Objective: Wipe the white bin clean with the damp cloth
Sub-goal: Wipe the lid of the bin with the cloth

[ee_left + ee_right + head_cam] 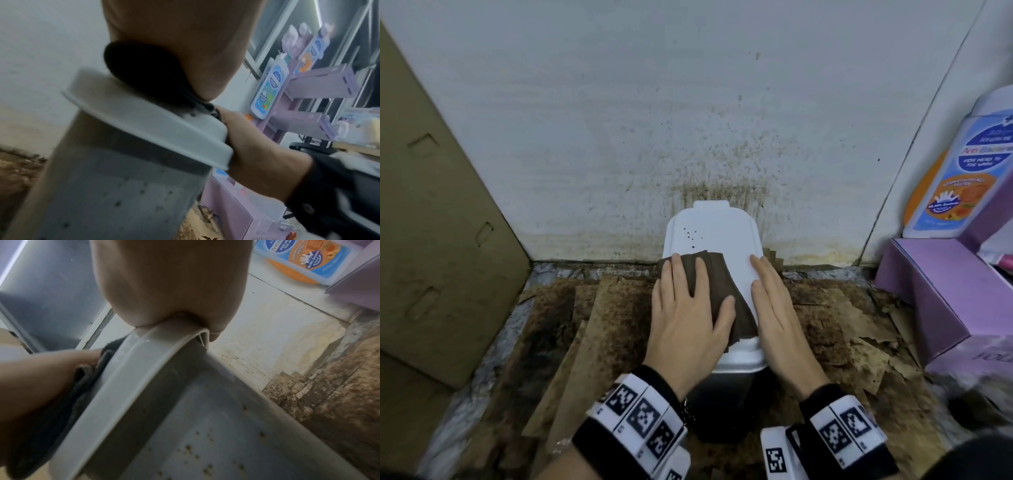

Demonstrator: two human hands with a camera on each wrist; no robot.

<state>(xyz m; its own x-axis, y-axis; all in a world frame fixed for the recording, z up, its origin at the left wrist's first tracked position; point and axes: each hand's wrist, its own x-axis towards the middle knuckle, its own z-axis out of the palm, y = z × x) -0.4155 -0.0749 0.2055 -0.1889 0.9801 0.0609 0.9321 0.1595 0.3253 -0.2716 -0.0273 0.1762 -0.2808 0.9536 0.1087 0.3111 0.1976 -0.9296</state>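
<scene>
A white bin [717, 236] is seen standing on the floor against a stained white wall [619, 120], its lid closed and flecked with small dark spots towards the far end. A dark brown damp cloth [717, 294] is laid folded over the near left part of the lid, one end hanging just past the front edge. The left hand [690, 322] is pressed flat on the cloth, fingers straight and spread, the thumb lying over the cloth's right side. The right hand [774, 308] is rested flat along the right edge of the lid, fingers straight and held together, beside the cloth; whether it touches the cloth cannot be told. In the wrist views, the heel of each palm is shown bearing down on the lid's rim, and brown speckles are visible on the bin's grey-white side. Torn, stained pieces of cardboard [592, 325] are spread over the floor around the bin. A cardboard box [431, 222] is leaned at the left. At the right, a purple box [941, 294] is placed on the floor, with a blue and orange wash bottle [959, 178] standing above it.
</scene>
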